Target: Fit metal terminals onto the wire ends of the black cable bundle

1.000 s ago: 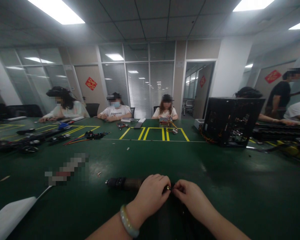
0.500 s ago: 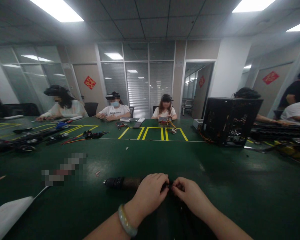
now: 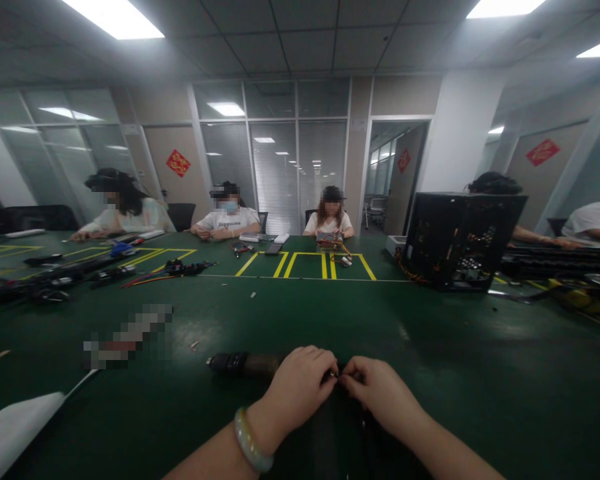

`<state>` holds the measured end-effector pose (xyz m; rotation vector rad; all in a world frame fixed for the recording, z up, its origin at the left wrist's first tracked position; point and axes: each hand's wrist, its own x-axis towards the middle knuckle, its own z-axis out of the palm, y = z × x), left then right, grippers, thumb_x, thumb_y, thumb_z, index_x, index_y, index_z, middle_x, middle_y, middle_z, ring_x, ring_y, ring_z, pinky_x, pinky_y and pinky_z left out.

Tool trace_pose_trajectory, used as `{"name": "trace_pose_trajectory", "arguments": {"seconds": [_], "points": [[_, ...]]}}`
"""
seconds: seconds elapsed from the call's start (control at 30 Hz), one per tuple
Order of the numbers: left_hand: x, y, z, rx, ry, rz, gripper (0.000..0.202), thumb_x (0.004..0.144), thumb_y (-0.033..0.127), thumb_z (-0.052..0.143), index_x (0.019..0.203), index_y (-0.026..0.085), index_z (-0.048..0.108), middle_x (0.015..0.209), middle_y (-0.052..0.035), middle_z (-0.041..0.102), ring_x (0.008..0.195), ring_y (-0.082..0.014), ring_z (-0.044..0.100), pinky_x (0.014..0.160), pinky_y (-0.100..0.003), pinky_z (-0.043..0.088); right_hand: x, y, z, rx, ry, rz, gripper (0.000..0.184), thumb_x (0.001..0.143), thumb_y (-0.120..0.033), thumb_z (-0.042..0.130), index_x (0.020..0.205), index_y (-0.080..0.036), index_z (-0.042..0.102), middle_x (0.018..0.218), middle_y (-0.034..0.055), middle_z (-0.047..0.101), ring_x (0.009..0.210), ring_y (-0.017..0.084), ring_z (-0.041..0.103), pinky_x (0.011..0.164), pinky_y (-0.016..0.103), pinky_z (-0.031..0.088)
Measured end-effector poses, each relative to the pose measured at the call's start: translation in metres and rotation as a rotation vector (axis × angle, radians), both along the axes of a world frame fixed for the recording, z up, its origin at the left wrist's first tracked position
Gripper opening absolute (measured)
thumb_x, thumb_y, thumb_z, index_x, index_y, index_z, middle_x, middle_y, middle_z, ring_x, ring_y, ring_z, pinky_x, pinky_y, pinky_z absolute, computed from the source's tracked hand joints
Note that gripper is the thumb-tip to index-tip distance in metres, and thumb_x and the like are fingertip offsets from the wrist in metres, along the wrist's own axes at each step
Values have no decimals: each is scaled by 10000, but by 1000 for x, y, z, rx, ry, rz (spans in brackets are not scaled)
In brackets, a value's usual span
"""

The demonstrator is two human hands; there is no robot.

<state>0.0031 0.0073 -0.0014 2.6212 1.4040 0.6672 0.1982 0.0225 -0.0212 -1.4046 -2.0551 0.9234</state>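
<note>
My left hand [image 3: 300,383], with a pale bangle [image 3: 250,443] on its wrist, lies across the back part of a dark drill-like tool [image 3: 260,365]. The tool rests on its side, its tip pointing left. The left fingers curl together at a small shiny bit too tiny to name. Close by, my right hand [image 3: 375,387] pinches thumb against fingers at the same spot. What sits between its fingertips is hidden. Below the hands a dark, long shape is too dim to make out.
The green table [image 3: 290,313] carries a white sheet-like thing [image 3: 20,433] at left. Cables and black parts [image 3: 180,268] lie further back. At right stands a black computer case [image 3: 465,240]. Several people sit across the table, one in a face mask [image 3: 229,207].
My right fingertips have shifted slightly left, nearer the left ones. The left hand stays nearly in place, and the tool lies as before.
</note>
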Motion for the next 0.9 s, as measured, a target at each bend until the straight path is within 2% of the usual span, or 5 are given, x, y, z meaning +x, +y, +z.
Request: {"name": "trace_pose_trajectory", "arguments": {"seconds": [0.2, 0.47, 0.7, 0.9], "points": [[4, 5, -1, 17, 8, 47, 67, 861, 214, 615, 920, 221, 585, 891, 3, 626, 875, -194, 563, 786, -319, 400, 0, 7, -1, 50, 43, -17, 130, 864, -276, 567, 820, -214, 672, 694, -22, 668, 586, 124, 596, 506, 195, 351], [5, 6, 2, 30, 45, 69, 46, 881, 230, 599, 923, 216, 584, 897, -2, 630, 871, -192, 576, 788, -322, 417, 1, 7, 0, 25, 86, -7, 159, 880, -297, 560, 857, -209, 690, 762, -6, 695, 679, 150, 641, 560, 204, 409], [2, 3, 1, 54, -29, -16, 84, 877, 186, 589, 956, 213, 592, 1167, -23, 624, 1081, -206, 554, 953, -376, 408, 2, 8, -2, 51, 79, -19, 143, 872, -273, 563, 841, -188, 673, 759, -2, 691, 684, 150, 632, 575, 208, 399], [2, 2, 2, 51, -65, -6, 160, 831, 160, 632, 972, 222, 588, 1185, -14, 628, 1084, -204, 563, 953, -381, 415, 3, 7, 0, 53, 63, -6, 136, 875, -259, 556, 832, -191, 667, 756, -2, 683, 684, 148, 622, 577, 206, 395]]}}
